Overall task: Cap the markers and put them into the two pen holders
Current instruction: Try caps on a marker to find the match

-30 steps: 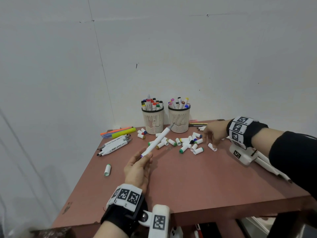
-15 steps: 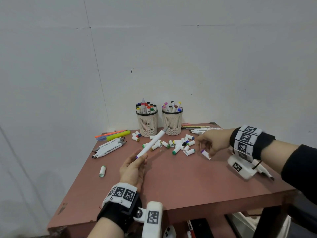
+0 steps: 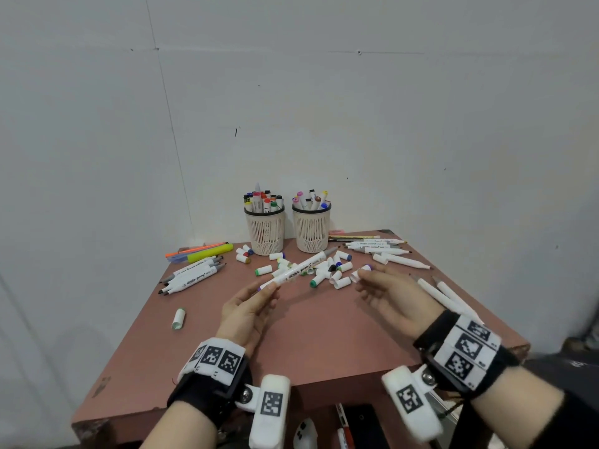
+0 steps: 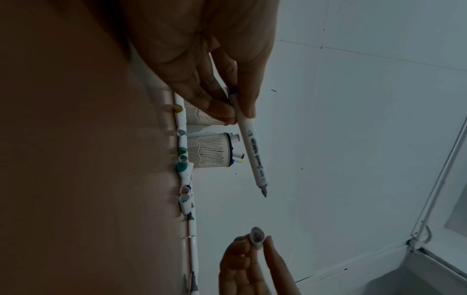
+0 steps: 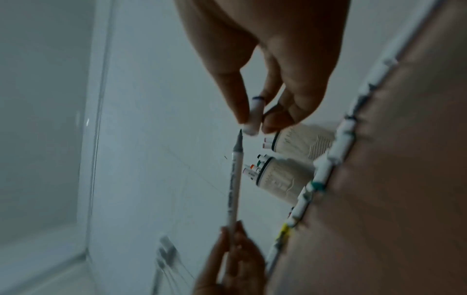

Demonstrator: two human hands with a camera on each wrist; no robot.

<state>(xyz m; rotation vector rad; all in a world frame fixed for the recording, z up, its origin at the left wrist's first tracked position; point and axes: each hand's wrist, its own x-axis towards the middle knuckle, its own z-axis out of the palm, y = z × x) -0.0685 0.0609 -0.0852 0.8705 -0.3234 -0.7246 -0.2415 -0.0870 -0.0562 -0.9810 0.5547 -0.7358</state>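
Left hand (image 3: 248,311): pinches the capped rear end of a white marker (image 3: 299,268) between thumb and fingers; bare grey tip aimed toward 2 o'clock, raised off the table (image 3: 324,345).
Right hand (image 3: 393,294): fingertips pinch a white cap (image 3: 361,272), held apart from the marker tip, at its 4 o'clock.
Two pen holders (image 3: 264,230), both holding markers: at the table's 12 o'clock.
Loose caps (image 3: 327,270): scattered just before the holders.
Uncapped markers (image 3: 191,275): at 10 o'clock.
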